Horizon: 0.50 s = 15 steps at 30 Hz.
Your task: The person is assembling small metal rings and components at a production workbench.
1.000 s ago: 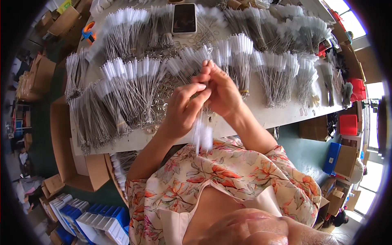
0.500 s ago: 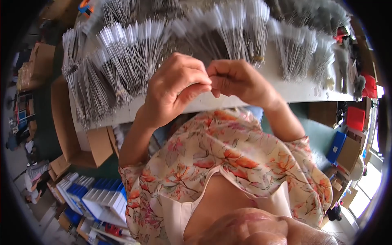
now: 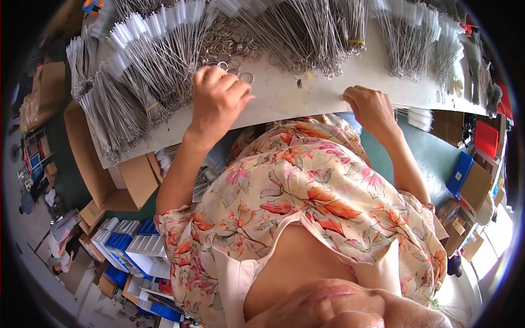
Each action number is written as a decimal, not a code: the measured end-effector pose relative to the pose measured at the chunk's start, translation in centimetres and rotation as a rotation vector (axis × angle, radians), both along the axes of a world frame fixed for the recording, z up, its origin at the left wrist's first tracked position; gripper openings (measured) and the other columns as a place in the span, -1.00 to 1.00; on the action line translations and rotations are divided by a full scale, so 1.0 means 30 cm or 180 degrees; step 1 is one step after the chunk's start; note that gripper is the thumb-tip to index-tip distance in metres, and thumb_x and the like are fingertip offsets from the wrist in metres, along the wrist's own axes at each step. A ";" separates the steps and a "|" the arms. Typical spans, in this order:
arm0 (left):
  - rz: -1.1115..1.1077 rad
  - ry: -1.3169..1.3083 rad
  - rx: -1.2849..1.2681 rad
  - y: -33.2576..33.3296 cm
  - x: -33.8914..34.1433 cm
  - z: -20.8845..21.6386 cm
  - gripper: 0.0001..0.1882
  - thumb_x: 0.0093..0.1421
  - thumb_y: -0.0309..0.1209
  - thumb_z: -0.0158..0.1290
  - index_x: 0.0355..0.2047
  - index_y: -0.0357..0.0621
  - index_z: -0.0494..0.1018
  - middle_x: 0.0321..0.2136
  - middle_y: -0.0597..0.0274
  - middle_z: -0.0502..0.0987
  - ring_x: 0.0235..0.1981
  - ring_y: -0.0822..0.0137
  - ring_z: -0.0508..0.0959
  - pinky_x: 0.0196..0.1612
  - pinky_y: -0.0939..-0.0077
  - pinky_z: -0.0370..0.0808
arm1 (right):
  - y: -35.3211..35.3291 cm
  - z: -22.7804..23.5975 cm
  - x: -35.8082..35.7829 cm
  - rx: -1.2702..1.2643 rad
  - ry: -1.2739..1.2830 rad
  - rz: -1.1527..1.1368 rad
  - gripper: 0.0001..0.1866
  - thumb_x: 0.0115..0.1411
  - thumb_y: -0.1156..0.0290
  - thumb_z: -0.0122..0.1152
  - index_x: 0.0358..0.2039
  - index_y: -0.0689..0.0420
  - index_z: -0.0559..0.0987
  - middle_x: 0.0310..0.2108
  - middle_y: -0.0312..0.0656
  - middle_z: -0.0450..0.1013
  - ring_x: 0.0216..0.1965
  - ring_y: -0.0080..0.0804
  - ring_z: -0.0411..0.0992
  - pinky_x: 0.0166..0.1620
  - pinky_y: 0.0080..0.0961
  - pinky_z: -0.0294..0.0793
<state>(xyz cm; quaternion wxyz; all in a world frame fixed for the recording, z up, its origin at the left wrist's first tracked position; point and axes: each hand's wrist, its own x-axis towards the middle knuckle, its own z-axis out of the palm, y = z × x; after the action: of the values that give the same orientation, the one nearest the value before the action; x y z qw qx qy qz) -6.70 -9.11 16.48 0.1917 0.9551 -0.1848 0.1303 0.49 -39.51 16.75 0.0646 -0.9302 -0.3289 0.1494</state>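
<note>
Thin wire brushes (image 3: 420, 119): white bristle ends stick out to the right past the right wrist, beyond the desk's near edge, wires running back toward the palm. Exact count unclear; the ends are somewhat blurred.

Right hand (image 3: 372, 109): at the near edge, right of centre, back of hand up, fingers curled. Grip closed on these brushes; much of the wire is hidden by hand and wrist.

Left hand (image 3: 221, 101): left of centre, raised at the near side of the ring heap, well apart from the right. Fingers bent, thumb pointing right. One bright ring (image 3: 222, 63) shows right at the fingertips; cannot tell whether the grip is closed on it or only close by.

Ring heap (image 3: 232, 46): loose metal rings, overlapping, just beyond the left hand, between two groups of brush bundles.

Left bundles (image 3: 158, 54): white bristles at the far end, looped wire ends near; a yellow band shows around one.

Middle bundles (image 3: 306, 38): same lay, far side of centre, yellow band at the right.

Right bundles (image 3: 410, 46): bristles far, loops near.

Desk (image 3: 284, 90): pale top, bare strip between the two hands.

Nearest: floral shirt (image 3: 306, 191) with pale collar. Left of the desk, open cardboard box (image 3: 139, 183); nearer, blue and white trays (image 3: 145, 249). Right side, red bin (image 3: 486, 139) and blue bin (image 3: 459, 172).
</note>
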 end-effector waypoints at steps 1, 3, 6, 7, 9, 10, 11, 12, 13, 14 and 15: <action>0.0097 0.0083 0.0187 -0.007 -0.010 -0.034 -0.82 -0.17 -0.36 0.23 -0.55 -0.04 0.45 -0.57 0.40 0.45 -0.38 0.37 0.38 -0.14 0.37 0.19 | 0.014 0.003 -0.008 0.0568 0.0465 -0.0228 -0.89 0.07 0.48 0.08 -0.41 0.24 0.52 -0.48 -0.11 0.48 -0.48 -0.23 0.46 -0.41 -0.37 0.41; 0.0196 0.0187 0.0431 -0.012 -0.013 -0.058 -0.82 -0.16 -0.34 0.22 -0.57 -0.02 0.42 -0.55 0.42 0.43 -0.38 0.35 0.37 -0.14 0.32 0.18 | 0.058 -0.003 -0.017 0.1150 0.0811 -0.0310 -0.89 0.07 0.50 0.09 -0.40 0.26 0.52 -0.49 -0.12 0.47 -0.49 -0.31 0.45 -0.42 -0.44 0.41; 0.0293 -0.0025 0.0348 -0.004 0.018 -0.035 -0.84 -0.10 -0.36 0.19 -0.59 -0.04 0.41 -0.55 0.38 0.42 -0.39 0.41 0.36 -0.18 0.42 0.20 | 0.160 0.055 -0.023 0.2130 0.2003 -0.0761 -0.89 0.10 0.54 0.08 -0.37 0.29 0.52 -0.54 -0.17 0.45 -0.52 -0.53 0.41 -0.44 -0.62 0.38; 0.0266 -0.0035 0.0350 0.001 0.027 -0.006 -0.84 -0.10 -0.36 0.19 -0.59 -0.04 0.41 -0.55 0.38 0.42 -0.39 0.41 0.36 -0.18 0.42 0.20 | 0.189 0.072 -0.011 0.2273 0.2106 -0.0647 -0.88 0.13 0.52 0.07 -0.38 0.29 0.52 -0.47 -0.19 0.45 -0.49 -0.57 0.40 -0.45 -0.62 0.37; 0.0634 0.0802 -0.1544 0.007 0.014 0.072 -0.85 0.00 -0.35 0.14 -0.49 -0.13 0.43 -0.52 0.35 0.44 -0.43 0.41 0.37 -0.20 0.48 0.25 | 0.249 0.118 0.009 0.2506 0.2014 -0.0477 -0.88 0.14 0.51 0.06 -0.38 0.29 0.52 -0.40 -0.19 0.44 -0.46 -0.59 0.39 -0.43 -0.63 0.37; 0.0640 0.0794 -0.1538 0.004 0.003 0.088 -0.85 0.00 -0.35 0.14 -0.49 -0.13 0.43 -0.52 0.35 0.44 -0.43 0.41 0.37 -0.20 0.48 0.25 | 0.277 0.140 0.016 0.2724 0.1937 -0.0275 -0.88 0.15 0.51 0.04 -0.38 0.28 0.53 -0.34 -0.18 0.44 -0.44 -0.60 0.38 -0.41 -0.64 0.37; 0.0414 0.1278 -0.2842 0.001 -0.006 0.100 -0.83 0.07 -0.33 0.09 -0.46 -0.16 0.41 -0.51 0.35 0.43 -0.44 0.46 0.35 -0.23 0.56 0.26 | 0.299 0.162 0.022 0.2726 0.1935 -0.0264 -0.88 0.15 0.51 0.04 -0.38 0.28 0.53 -0.34 -0.18 0.44 -0.44 -0.60 0.38 -0.41 -0.64 0.37; 0.0165 0.1741 -0.4137 0.001 -0.011 0.110 -0.80 0.14 -0.31 0.04 -0.44 -0.20 0.39 -0.49 0.35 0.41 -0.44 0.51 0.34 -0.26 0.64 0.27 | 0.322 0.185 0.025 0.3013 0.2239 -0.0175 -0.87 0.16 0.50 0.04 -0.38 0.27 0.53 -0.29 -0.20 0.42 -0.40 -0.60 0.37 -0.38 -0.64 0.36; -0.0068 0.1721 -0.4199 0.001 -0.009 0.113 -0.76 0.20 -0.27 -0.02 -0.40 -0.24 0.37 -0.46 0.34 0.39 -0.40 0.57 0.32 -0.27 0.72 0.27 | 0.339 0.196 0.026 0.3292 0.2547 -0.0084 -0.86 0.17 0.49 0.04 -0.38 0.27 0.54 -0.25 -0.21 0.40 -0.36 -0.60 0.36 -0.34 -0.64 0.35; -0.0054 0.1702 -0.4194 -0.002 -0.009 0.118 -0.76 0.20 -0.27 -0.02 -0.40 -0.24 0.37 -0.46 0.34 0.39 -0.40 0.57 0.32 -0.27 0.72 0.27 | 0.354 0.188 0.023 0.3293 0.2552 -0.0060 -0.86 0.17 0.49 0.04 -0.38 0.27 0.54 -0.25 -0.21 0.40 -0.36 -0.60 0.36 -0.34 -0.64 0.35; 0.0017 0.1670 -0.4250 -0.007 -0.007 0.122 -0.77 0.20 -0.29 -0.02 -0.41 -0.24 0.37 -0.46 0.33 0.39 -0.41 0.56 0.33 -0.26 0.70 0.28 | 0.367 0.167 0.015 0.3512 0.2888 -0.0017 -0.86 0.17 0.48 0.05 -0.38 0.27 0.54 -0.25 -0.22 0.40 -0.34 -0.59 0.36 -0.30 -0.64 0.34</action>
<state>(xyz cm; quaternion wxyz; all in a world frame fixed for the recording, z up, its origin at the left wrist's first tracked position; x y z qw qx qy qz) -6.92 -9.34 20.14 0.7728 0.6343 -0.0112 -0.0179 0.95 -28.50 21.75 0.6567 -0.6088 -0.2950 0.3333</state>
